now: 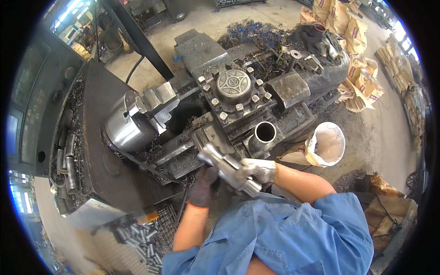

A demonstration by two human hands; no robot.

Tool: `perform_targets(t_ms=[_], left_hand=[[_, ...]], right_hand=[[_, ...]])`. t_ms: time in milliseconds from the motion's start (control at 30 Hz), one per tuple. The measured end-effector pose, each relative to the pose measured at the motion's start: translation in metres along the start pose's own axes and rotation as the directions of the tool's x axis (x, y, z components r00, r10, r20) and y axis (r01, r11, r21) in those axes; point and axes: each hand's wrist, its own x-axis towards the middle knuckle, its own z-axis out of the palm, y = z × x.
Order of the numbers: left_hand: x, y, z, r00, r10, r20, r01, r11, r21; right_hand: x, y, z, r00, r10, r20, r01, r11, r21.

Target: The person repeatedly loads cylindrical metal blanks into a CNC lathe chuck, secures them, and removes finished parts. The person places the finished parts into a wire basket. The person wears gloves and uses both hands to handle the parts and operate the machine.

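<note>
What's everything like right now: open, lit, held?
Metal part: held, blurred
Right hand: gloved, gripping it
Left hand: gloved, beside it
White container: open-topped
Metal tube: open at top
Screen: lit
Small metal cylinders: heaped
Chuck: can't tell whether spinning

Metalworking workshop, looks like factory floor. Strongest sign: big lathe-type machine, with round steel chuck at nine o'clock and bolted tool post at twelve. Control cabinet also at nine, near rim. Metal chips heaped on concrete floor toward half past twelve. Many small metal pieces at seven; shiny metal part near centre. Paper sacks piled at two. Blue work clothes at five.
</note>
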Motion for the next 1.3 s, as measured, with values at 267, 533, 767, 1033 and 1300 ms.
perform_targets(t_ms=[267,533,767,1033,1300], left_hand=[[0.031,-0.031,-0.020,0.945,0.033,-0.325,-0.072,0.992,-0.107],[0.030,-0.048,-0.046,0.960,0.007,-0.279,-0.132,0.891,-0.435],[0.006,-0.027,-0.072,0.992,0.009,-0.124,-0.079,0.816,-0.572],[-0.015,0.000,-0.039,0.986,-0.008,-0.167,-0.034,0.968,-0.249],[-0.027,-0.003,-0.042,0.998,0.031,-0.063,-0.046,0.966,-0.254]], right_hand=[[0.000,-0.023,0.037,0.920,0.162,-0.358,-0.313,0.853,-0.417],[-0.051,-0.008,-0.033,0.911,-0.066,-0.408,-0.354,0.383,-0.853],[-0.288,-0.028,-0.094,0.442,0.008,-0.897,-0.621,0.725,-0.299],[-0.078,-0.077,-0.021,0.652,-0.663,-0.367,-0.245,0.274,-0.930],[0.004,-0.034,0.076,0.830,-0.557,0.019,0.006,-0.026,-1.000]])
